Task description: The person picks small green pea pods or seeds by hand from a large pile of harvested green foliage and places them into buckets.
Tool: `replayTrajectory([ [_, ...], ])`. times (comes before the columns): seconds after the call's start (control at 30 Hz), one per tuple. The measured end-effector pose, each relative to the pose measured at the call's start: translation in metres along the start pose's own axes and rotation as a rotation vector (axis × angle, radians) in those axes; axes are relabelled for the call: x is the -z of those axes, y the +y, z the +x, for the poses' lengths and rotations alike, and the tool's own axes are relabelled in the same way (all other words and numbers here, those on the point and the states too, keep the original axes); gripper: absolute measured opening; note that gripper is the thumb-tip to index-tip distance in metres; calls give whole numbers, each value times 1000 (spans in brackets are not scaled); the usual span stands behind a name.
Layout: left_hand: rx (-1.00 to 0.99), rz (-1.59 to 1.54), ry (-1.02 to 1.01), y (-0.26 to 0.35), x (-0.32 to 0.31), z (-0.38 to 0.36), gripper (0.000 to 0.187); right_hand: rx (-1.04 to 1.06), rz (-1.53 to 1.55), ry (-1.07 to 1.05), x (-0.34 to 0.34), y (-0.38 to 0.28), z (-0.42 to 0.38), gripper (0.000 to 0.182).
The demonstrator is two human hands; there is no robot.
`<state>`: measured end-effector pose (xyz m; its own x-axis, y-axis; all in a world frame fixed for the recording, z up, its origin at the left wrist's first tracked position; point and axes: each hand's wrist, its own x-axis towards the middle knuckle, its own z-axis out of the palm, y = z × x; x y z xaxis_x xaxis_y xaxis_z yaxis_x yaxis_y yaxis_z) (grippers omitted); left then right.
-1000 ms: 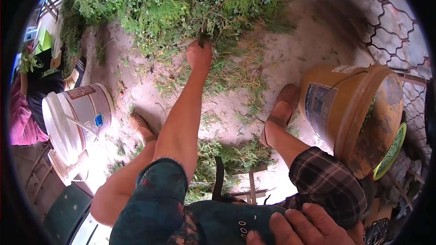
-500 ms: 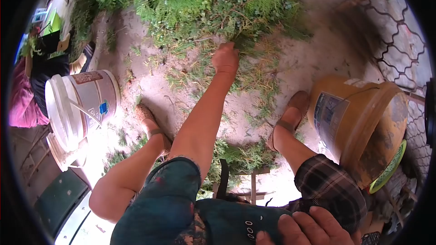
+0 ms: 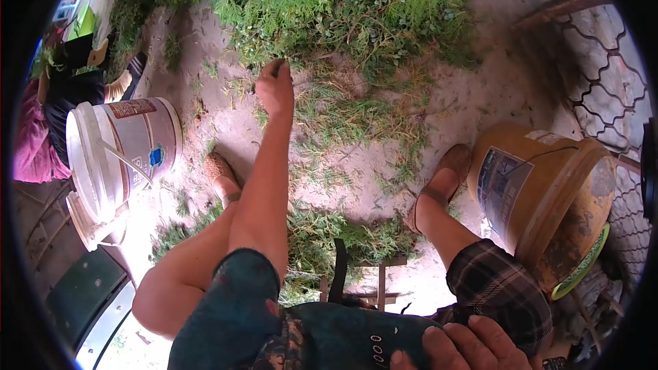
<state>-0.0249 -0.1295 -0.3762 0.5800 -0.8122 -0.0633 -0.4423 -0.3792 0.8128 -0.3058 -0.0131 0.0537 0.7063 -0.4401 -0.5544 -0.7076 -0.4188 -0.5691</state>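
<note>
My left hand [image 3: 275,89] is stretched forward over the ground, near the front edge of a green heap of conifer sprigs [image 3: 308,7] dotted with small bluish cones. Its fingers are curled closed. Something small and dark shows at the fingertips, too little to name. Loose cut sprigs [image 3: 356,120] and dry bits lie scattered on the ground to its right. At the bottom right, my right hand [image 3: 473,346] rests on my lap, near the plaid shorts [image 3: 504,291]. Its fingers lie extended with the thumb apart, and nothing shows in them.
A white bucket [image 3: 130,154] lies tilted at left, and a yellow bucket [image 3: 514,185] leans at right with a green-rimmed sieve [image 3: 582,264] behind it. Another person in dark trousers [image 3: 65,120] sits at the far left. Wire mesh [image 3: 606,75] runs along the right.
My left hand has moved left from the front middle of the heap toward its left edge, staying closed. My right hand has stayed on my lap.
</note>
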Motion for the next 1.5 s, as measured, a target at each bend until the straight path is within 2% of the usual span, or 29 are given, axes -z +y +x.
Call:
replayTrajectory([
  [0.03,0,-1,-1,-4,-6,14,25,-1,0,0,0,0,1,39],
  [0.1,-197,316,-135,-8,-16,29,30,7,-7,-3,0,-1,3,38],
  [0.13,-198,314,-138,-10,-19,28,30,4,-7,-3,-1,-1,3,38],
  [0.2,-176,501,-92,-8,-27,21,32,6,-13,10,-1,-2,3,38],
  [0.27,-122,514,-86,-4,-23,7,30,5,-14,14,0,-2,2,38],
  [0.33,-177,281,-134,-20,-17,-6,32,3,-16,17,-1,-1,1,38],
  [0.4,-119,233,-168,-27,-6,-25,31,0,-9,19,-2,0,0,38],
  [0.47,547,-556,-256,-25,8,-51,27,1,-6,4,-1,1,0,39],
  [0.53,608,-639,-265,-32,17,-66,28,5,-4,-10,-5,2,-2,39],
  [0.57,664,-727,-275,-34,19,-69,29,16,-28,54,-14,2,-4,39],
  [0.6,664,-727,-276,-32,23,-68,29,21,-39,86,-16,3,-4,39],
  [0.67,557,-678,-429,-29,34,-63,28,23,-60,123,-19,3,-7,39],
  [0.7,559,-673,-429,-23,39,-61,28,24,-61,123,-17,2,-6,39],
  [0.73,571,-705,-519,-15,44,-58,28,24,-62,124,-13,2,-4,39],
  [0.83,563,-763,-669,1,52,-56,31,-21,-15,15,-10,1,-4,39],
  [0.87,542,-791,-728,4,54,-57,33,-4,-52,133,-23,1,-6,39],
  [0.93,581,-837,-727,10,55,-58,36,12,-90,249,-31,1,-7,39],
  [1.0,617,-883,-724,7,55,-61,40,14,-98,270,-33,0,-10,40],
  [1.07,-194,521,-609,-8,52,-66,46,8,-94,267,-33,-2,-12,40],
  [1.1,-195,522,-609,-12,54,-66,46,5,-90,264,-32,-2,-13,40],
  [1.2,243,-168,-403,-13,60,-57,33,28,-100,207,-30,-1,-14,40],
  [1.23,442,-419,-330,-1,62,-54,25,36,-104,188,-30,-1,-15,40],
  [1.27,439,-419,-329,-2,61,-48,25,26,-97,196,-31,-3,-15,41],
  [1.33,604,-864,-231,-2,56,-30,20,22,-96,209,-28,-3,-12,41],
  [1.4,594,-781,-204,-3,47,-13,18,28,-63,158,-24,-1,-11,40],
  [1.47,492,-666,-226,-5,32,5,17,28,-49,166,-26,0,-10,40],
  [1.5,407,-527,-162,-8,19,13,20,26,-46,177,-23,0,-8,40],
])
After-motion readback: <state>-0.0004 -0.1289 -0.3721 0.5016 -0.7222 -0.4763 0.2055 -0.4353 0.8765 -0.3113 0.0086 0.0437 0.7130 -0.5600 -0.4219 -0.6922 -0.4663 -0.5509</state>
